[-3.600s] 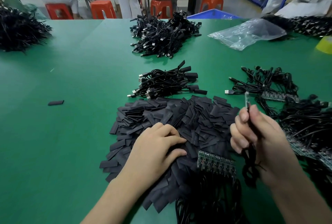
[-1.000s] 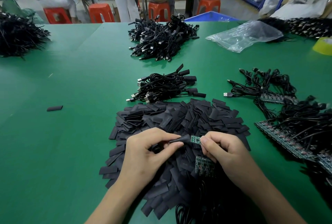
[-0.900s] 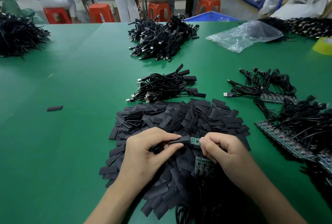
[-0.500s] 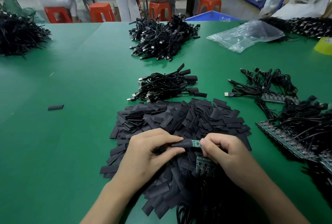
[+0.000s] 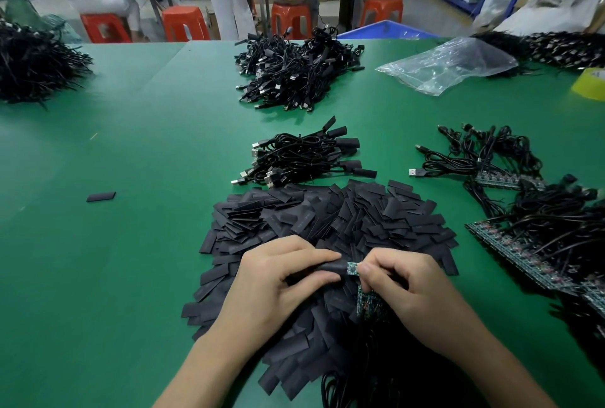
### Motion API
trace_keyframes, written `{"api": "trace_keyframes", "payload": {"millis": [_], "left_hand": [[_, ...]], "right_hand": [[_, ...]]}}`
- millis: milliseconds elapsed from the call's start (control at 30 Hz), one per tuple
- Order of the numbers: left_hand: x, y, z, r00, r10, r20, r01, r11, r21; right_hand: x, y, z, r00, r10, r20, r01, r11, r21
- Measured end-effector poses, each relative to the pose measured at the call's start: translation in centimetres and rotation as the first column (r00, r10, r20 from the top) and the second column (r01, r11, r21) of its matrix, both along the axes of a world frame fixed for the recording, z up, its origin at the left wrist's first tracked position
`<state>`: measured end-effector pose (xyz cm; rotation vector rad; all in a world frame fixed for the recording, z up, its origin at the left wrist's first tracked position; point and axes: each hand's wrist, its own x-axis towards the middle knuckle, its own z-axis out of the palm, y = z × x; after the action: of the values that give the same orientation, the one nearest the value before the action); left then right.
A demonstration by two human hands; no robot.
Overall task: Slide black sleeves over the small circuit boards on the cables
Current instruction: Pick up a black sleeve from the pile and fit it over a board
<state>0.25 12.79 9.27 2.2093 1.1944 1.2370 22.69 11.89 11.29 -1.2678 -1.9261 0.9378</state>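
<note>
Over a wide heap of flat black sleeves [image 5: 327, 221], my left hand [image 5: 278, 286] pinches one black sleeve [image 5: 330, 267] between thumb and fingers. My right hand [image 5: 406, 289] pinches the small green circuit board [image 5: 352, 268], whose left part sits inside the sleeve's open end; a short green stretch still shows. The board's cable is hidden under my right hand. A strip of joined green boards [image 5: 368, 304] lies just below my right fingers.
A small bundle of sleeved cables [image 5: 304, 157] lies beyond the heap, a bigger cable pile [image 5: 294, 70] farther back. Unsleeved cables with board strips [image 5: 530, 237] are at the right. A stray sleeve [image 5: 101, 196] lies left. A clear plastic bag [image 5: 448, 64] is at the back right.
The sleeve has slid further onto the board, so less green shows than a second ago. Earlier, my left hand reached into the heap while my right held the cable upright.
</note>
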Motion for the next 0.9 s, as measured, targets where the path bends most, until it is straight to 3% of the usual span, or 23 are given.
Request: {"api": "trace_keyframes", "payload": {"millis": [200,433,700,900], "left_hand": [[0.0,0.1,-0.1,0.999,-0.039,0.029,0.039,0.999,0.009],[-0.1,0.2,-0.4,0.997,-0.049,-0.055,0.052,0.997,0.062],[0.1,0.1,0.0,0.99,-0.082,0.111,0.093,0.991,-0.099],[0.0,0.1,0.0,0.992,-0.087,0.094,0.097,0.989,-0.113]], "right_hand": [[0.2,0.2,-0.1,0.999,0.003,-0.034,-0.004,1.0,-0.021],[0.5,0.4,-0.5,1.0,-0.013,-0.029,0.012,0.999,-0.031],[1.0,0.7,-0.2,0.999,0.036,-0.04,-0.039,0.995,-0.09],[1.0,0.5,-0.3,0.998,0.046,-0.037,-0.048,0.996,-0.078]]}}
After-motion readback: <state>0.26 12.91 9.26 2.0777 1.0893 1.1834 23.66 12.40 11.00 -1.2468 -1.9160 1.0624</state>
